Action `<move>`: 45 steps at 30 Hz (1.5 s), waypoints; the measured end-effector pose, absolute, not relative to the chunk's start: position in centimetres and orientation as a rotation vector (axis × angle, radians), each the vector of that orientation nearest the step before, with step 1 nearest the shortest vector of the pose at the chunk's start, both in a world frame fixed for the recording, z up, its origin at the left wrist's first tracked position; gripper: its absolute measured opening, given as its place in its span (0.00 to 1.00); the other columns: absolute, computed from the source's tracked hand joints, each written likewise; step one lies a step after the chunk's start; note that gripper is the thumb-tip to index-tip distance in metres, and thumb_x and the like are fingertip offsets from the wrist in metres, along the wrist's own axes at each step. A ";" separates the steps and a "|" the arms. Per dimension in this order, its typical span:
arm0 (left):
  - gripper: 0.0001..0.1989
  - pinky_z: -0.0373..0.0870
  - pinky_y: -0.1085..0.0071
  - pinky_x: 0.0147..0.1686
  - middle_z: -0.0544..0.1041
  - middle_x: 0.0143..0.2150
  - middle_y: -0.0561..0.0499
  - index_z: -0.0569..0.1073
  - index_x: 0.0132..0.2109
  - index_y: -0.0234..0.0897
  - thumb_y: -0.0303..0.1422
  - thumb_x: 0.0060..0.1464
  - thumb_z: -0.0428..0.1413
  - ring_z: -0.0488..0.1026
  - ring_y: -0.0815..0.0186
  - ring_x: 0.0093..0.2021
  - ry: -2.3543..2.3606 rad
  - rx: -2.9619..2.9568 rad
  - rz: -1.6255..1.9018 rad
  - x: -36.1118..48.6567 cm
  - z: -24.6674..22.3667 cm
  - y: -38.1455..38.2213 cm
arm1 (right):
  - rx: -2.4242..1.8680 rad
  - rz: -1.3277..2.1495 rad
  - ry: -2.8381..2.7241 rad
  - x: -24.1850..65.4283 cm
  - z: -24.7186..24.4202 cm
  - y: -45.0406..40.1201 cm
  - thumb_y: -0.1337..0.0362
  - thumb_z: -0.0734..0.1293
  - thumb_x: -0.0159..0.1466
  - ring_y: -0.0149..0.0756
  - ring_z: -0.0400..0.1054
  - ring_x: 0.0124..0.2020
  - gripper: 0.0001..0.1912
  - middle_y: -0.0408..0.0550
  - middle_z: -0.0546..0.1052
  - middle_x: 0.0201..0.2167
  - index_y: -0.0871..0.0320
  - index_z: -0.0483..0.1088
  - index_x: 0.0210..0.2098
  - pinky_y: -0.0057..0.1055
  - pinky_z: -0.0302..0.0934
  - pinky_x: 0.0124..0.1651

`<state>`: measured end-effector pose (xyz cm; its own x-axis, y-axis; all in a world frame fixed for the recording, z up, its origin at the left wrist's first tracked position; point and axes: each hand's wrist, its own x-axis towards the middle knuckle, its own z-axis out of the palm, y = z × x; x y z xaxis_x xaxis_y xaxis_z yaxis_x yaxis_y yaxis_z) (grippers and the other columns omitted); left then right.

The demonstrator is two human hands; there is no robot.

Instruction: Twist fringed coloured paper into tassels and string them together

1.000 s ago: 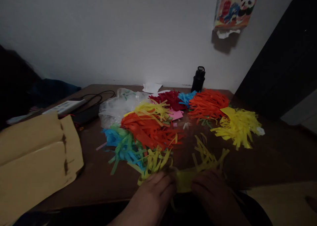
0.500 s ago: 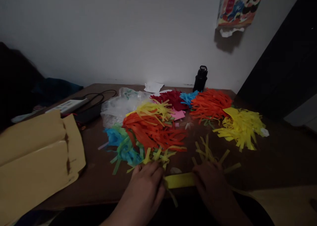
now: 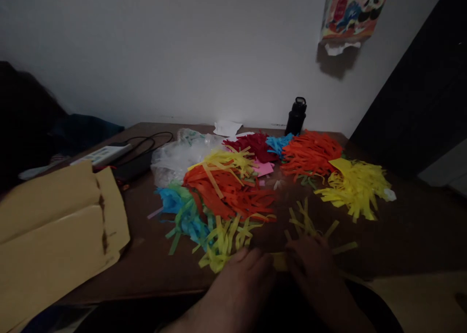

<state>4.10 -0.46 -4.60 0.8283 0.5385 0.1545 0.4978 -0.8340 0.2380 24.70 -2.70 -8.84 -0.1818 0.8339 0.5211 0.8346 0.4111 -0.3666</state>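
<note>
Both my hands are at the table's front edge, on a yellow paper strip (image 3: 279, 262) that shows between them. My left hand (image 3: 245, 285) is closed on its left part, with yellow fringe (image 3: 225, 238) fanned out just beyond the fingers. My right hand (image 3: 314, 263) is closed on the right part, and thin yellow fringes (image 3: 303, 219) stick out past it. The fingertips of both hands are dim and partly hidden. Beyond my left hand lies an orange fringe bundle (image 3: 229, 192), over blue and green fringes (image 3: 188, 216).
A brown paper envelope (image 3: 62, 226) lies at the left, near a power strip (image 3: 102, 155). Plastic wrap (image 3: 175, 157), a dark red bundle (image 3: 255, 145) and a black bottle (image 3: 296, 116) are at the back. Orange (image 3: 312, 153) and yellow (image 3: 357, 187) bundles lie right.
My left hand has moved right, closer to my right hand, so less of the strip shows between them. More yellow fringe is spread out behind my left hand.
</note>
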 end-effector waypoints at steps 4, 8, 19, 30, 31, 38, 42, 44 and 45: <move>0.08 0.66 0.62 0.38 0.77 0.38 0.50 0.74 0.39 0.38 0.22 0.53 0.57 0.71 0.58 0.38 0.980 2.851 0.300 2.4 -5.0 0.2 | -1.458 -0.022 -1.979 25.1 -8.2 -2.8 0.72 0.63 0.63 0.39 0.69 0.38 0.08 0.43 0.76 0.35 0.53 0.69 0.39 0.42 0.51 0.48; 0.08 0.65 0.61 0.37 0.77 0.36 0.50 0.74 0.38 0.39 0.22 0.54 0.54 0.71 0.58 0.36 0.974 2.795 0.317 1.1 -4.1 0.6 | -1.312 -0.143 -1.988 23.9 -6.9 -3.2 0.72 0.60 0.67 0.39 0.67 0.39 0.10 0.47 0.75 0.35 0.55 0.71 0.37 0.43 0.55 0.49; 0.10 0.61 0.59 0.41 0.75 0.37 0.51 0.72 0.39 0.40 0.23 0.58 0.48 0.70 0.59 0.38 0.889 2.643 0.437 1.2 -4.4 0.1 | -1.091 -0.176 -2.213 22.4 -8.2 -3.7 0.71 0.52 0.72 0.34 0.65 0.31 0.18 0.45 0.74 0.28 0.60 0.70 0.34 0.37 0.57 0.44; 0.11 0.57 0.58 0.40 0.75 0.34 0.48 0.73 0.33 0.37 0.24 0.60 0.48 0.69 0.58 0.36 1.192 2.579 0.403 1.6 -5.0 0.7 | -1.313 -0.127 -1.907 24.1 -8.4 -4.5 0.71 0.58 0.69 0.39 0.66 0.41 0.11 0.45 0.74 0.36 0.56 0.69 0.34 0.44 0.49 0.55; 0.11 0.57 0.58 0.41 0.75 0.35 0.48 0.73 0.33 0.36 0.24 0.60 0.48 0.69 0.58 0.36 1.230 2.573 0.362 1.7 -4.9 0.7 | -1.352 -0.129 -1.892 24.1 -8.4 -4.5 0.72 0.59 0.68 0.39 0.66 0.41 0.11 0.46 0.74 0.36 0.56 0.69 0.33 0.45 0.49 0.55; 0.07 0.56 0.58 0.40 0.76 0.36 0.47 0.74 0.35 0.36 0.24 0.58 0.52 0.69 0.57 0.37 1.249 2.712 0.352 1.9 -5.5 1.1 | -1.429 -0.314 -1.903 23.2 -8.2 -3.8 0.72 0.59 0.66 0.42 0.67 0.40 0.09 0.49 0.74 0.36 0.57 0.69 0.34 0.48 0.50 0.53; 0.09 0.57 0.61 0.42 0.77 0.38 0.51 0.73 0.42 0.39 0.22 0.57 0.54 0.69 0.60 0.38 0.889 2.798 0.397 1.4 -5.3 1.0 | -1.161 -0.255 -2.111 23.1 -8.2 -4.1 0.75 0.57 0.67 0.37 0.66 0.37 0.13 0.48 0.74 0.33 0.59 0.71 0.39 0.38 0.58 0.46; 0.10 0.57 0.61 0.45 0.76 0.40 0.51 0.73 0.42 0.39 0.21 0.55 0.55 0.68 0.60 0.39 0.818 2.768 0.390 1.1 -4.9 0.6 | -1.147 -0.151 -2.183 23.3 -8.1 -4.6 0.74 0.57 0.67 0.37 0.66 0.36 0.12 0.48 0.74 0.33 0.59 0.71 0.39 0.38 0.60 0.45; 0.10 0.57 0.61 0.46 0.76 0.40 0.51 0.73 0.42 0.39 0.22 0.55 0.55 0.68 0.59 0.40 0.802 2.752 0.395 1.0 -4.8 0.4 | -1.154 -0.123 -2.201 23.4 -8.0 -4.8 0.73 0.57 0.67 0.38 0.66 0.37 0.12 0.48 0.74 0.33 0.59 0.72 0.39 0.39 0.60 0.45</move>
<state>1.00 0.38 -4.81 0.8122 0.5525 0.1875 0.4854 -0.8182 0.3081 23.36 -4.81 -8.01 -0.4079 0.7057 0.5792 0.7659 0.6098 -0.2037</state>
